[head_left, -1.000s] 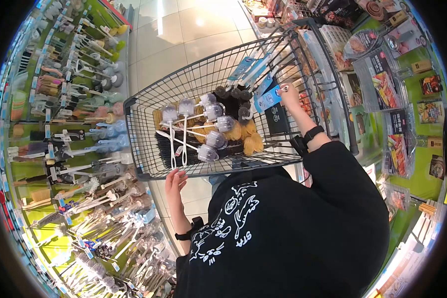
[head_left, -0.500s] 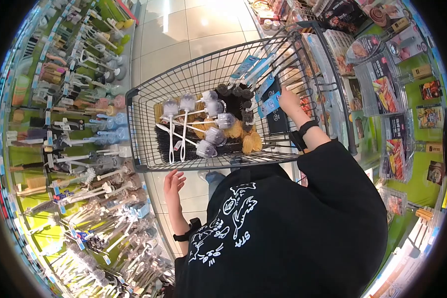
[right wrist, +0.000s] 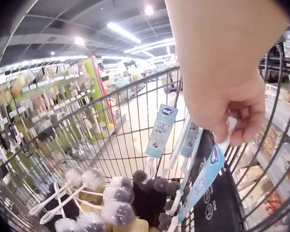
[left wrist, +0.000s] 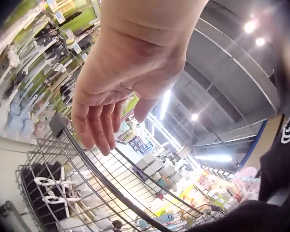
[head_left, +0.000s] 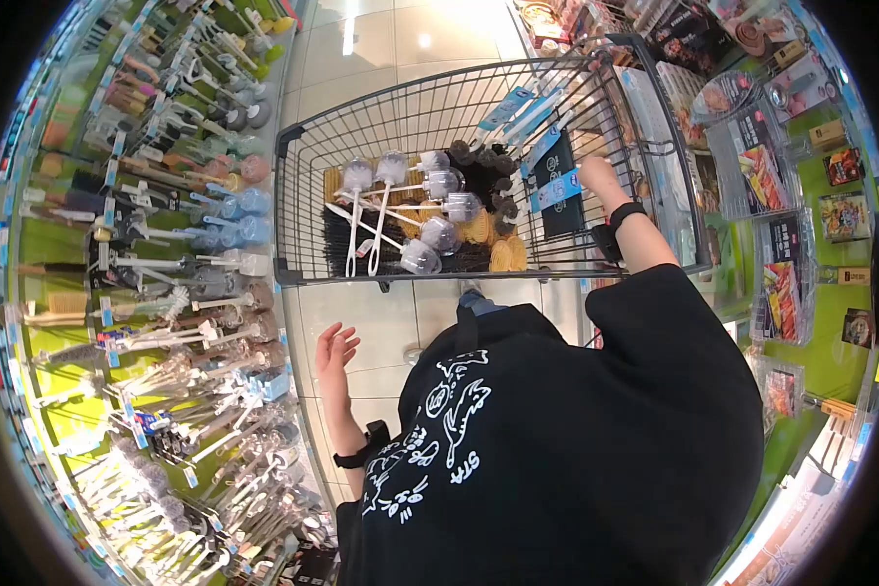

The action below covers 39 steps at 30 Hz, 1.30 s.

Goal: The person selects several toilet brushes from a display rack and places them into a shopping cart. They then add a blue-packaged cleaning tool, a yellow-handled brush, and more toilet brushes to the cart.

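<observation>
My right hand (head_left: 599, 179) pinches the white handle end (right wrist: 230, 126) of a long brush with a blue label card (right wrist: 203, 181). It is inside the shopping cart (head_left: 289, 137), near the handle end, over a black panel (head_left: 563, 207). Beside it lean more white-handled brushes with blue cards (right wrist: 163, 130) and dark grey round heads (right wrist: 160, 184). My left hand (head_left: 334, 354), fingers loosely bent and holding nothing, hangs outside the cart by its near side. In the left wrist view that hand (left wrist: 121, 92) overlaps the cart's rim. White brushes with clear-covered round heads (head_left: 439, 232) lie in the cart.
Black bristles (head_left: 338, 239) and yellow-brown brush heads (head_left: 508, 254) lie under the white brushes. Shelves of hanging brushes (head_left: 230, 205) line the left; packaged kitchen goods (head_left: 752, 166) hang on the right. A tiled aisle (head_left: 361, 59) runs ahead between them.
The cart has shifted up and right in the head view, its near rim now further from my left hand. My right hand keeps its pinch on the brush, whose card now crosses the black panel.
</observation>
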Available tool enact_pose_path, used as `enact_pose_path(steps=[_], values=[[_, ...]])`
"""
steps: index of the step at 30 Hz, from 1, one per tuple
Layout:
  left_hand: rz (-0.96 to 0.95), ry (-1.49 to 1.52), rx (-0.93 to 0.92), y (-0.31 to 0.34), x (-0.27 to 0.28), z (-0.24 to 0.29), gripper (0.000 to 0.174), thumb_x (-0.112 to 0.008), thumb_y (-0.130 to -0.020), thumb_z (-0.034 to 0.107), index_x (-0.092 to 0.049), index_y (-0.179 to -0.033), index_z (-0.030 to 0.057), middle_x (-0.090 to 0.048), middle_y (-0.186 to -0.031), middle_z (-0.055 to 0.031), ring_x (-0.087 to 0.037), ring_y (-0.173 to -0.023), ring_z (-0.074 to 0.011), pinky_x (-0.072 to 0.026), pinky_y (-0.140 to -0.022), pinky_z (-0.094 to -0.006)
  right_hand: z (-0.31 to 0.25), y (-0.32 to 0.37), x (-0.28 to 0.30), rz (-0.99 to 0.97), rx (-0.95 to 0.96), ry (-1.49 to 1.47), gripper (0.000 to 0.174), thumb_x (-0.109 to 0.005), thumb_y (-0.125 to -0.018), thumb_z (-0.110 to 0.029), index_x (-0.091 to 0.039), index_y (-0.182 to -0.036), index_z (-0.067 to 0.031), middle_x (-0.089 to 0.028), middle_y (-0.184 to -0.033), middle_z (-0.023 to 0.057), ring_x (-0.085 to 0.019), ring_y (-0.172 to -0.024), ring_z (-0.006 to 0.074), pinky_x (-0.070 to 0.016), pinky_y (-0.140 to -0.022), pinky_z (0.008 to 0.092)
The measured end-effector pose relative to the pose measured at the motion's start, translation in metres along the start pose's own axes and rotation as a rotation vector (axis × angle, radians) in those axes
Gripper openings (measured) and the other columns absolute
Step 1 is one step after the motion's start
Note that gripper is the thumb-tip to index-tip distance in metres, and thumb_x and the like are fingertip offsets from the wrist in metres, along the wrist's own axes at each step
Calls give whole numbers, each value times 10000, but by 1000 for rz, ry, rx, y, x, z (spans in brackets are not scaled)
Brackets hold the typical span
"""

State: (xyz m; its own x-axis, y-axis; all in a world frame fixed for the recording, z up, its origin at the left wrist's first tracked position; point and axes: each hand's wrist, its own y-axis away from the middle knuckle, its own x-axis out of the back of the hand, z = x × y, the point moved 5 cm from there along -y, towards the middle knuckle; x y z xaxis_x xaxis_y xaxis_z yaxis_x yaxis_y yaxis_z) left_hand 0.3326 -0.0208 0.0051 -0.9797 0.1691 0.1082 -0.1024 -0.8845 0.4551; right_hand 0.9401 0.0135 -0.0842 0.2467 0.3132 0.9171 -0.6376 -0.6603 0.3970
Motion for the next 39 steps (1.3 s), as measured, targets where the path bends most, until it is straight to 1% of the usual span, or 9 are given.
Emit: enact_pose_path(steps=[7, 13, 16, 19, 20, 22, 25, 29, 39], values=[[162, 69, 21, 49, 74, -37, 381, -463, -910, 282, -450, -1209, 48, -577, -1098, -121, -574, -955, -193, -427, -833, -301, -22, 20, 4, 31, 40, 368, 255, -541, -794, -162, -645, -1002, -58, -616, -1058, 156, -601, -969, 301, -462, -814, 396], [246, 161, 30, 94, 135, -88, 364, -456, -906, 279, -458, -1202, 68, -587, -1083, -108, -573, -947, -181, -426, -827, -314, -85, 67, 35, 273, 125, 54, 363, -464, -803, -274, -568, -1066, -47, -612, -992, 214, -588, -942, 369, -467, -804, 449], [335, 177, 12, 115, 175, -108, 343, -463, -896, 274, -473, -1179, 80, -604, -1046, -88, -579, -913, -161, -425, -800, -306, -149, 126, 35, 284, 289, 9, 447, -463, -831, -411, -549, -1077, -48, -605, -1008, 196, -581, -933, 371, -461, -778, 476], [461, 221, -37, 136, 218, -117, 327, -477, -890, 247, -483, -1163, 67, -611, -1019, -89, -586, -883, -158, -432, -779, -286, -221, 158, 0, 365, 636, 8, 366, -440, -865, -294, -547, -1089, -26, -600, -981, 205, -568, -918, 367, -453, -790, 451], [492, 233, -42, 144, 232, -118, 323, -482, -888, 237, -485, -1158, 60, -613, -1009, -90, -588, -875, -158, -435, -774, -281, -255, 224, 22, 261, 607, -185, 362, -468, -851, -304, -548, -1099, -52, -587, -1006, 210, -554, -947, 358, -441, -805, 440], [580, 271, -82, 162, 260, -120, 322, -492, -884, 217, -483, -1154, 43, -612, -994, -94, -587, -866, -160, -439, -771, -279, -304, 249, -3, 232, 633, -179, 320, -518, -819, -329, -585, -1045, -113, -598, -979, 198, -560, -929, 362, -438, -788, 449], [674, 335, -113, 184, 289, -137, 332, -497, -883, 199, -474, -1152, 7, -607, -972, -102, -584, -853, -163, -442, -780, -287, -376, 296, -44, 219, 893, -164, 243, -556, -794, -277, -586, -967, -109, -630, -866, 167, -586, -856, 368, -458, -731, 453], [743, 379, -82, 213, 311, -156, 334, -475, -893, 234, -470, -1174, 54, -601, -1020, -79, -574, -885, -150, -426, -793, -284, -456, 374, -72, -126, 973, -164, 295, -572, -806, -308, -575, -1035, -121, -642, -866, 141, -601, -859, 344, -462, -744, 430], [1048, 491, -51, 289, 395, -211, 310, -468, -902, 212, -470, -1170, 57, -600, -1031, -85, -569, -888, -156, -413, -802, -289, -657, 530, -103, -156, 1397, -7, 299, -557, -826, -276, -550, -1075, -110, -640, -793, 138, -612, -794, 327, -466, -710, 415]])
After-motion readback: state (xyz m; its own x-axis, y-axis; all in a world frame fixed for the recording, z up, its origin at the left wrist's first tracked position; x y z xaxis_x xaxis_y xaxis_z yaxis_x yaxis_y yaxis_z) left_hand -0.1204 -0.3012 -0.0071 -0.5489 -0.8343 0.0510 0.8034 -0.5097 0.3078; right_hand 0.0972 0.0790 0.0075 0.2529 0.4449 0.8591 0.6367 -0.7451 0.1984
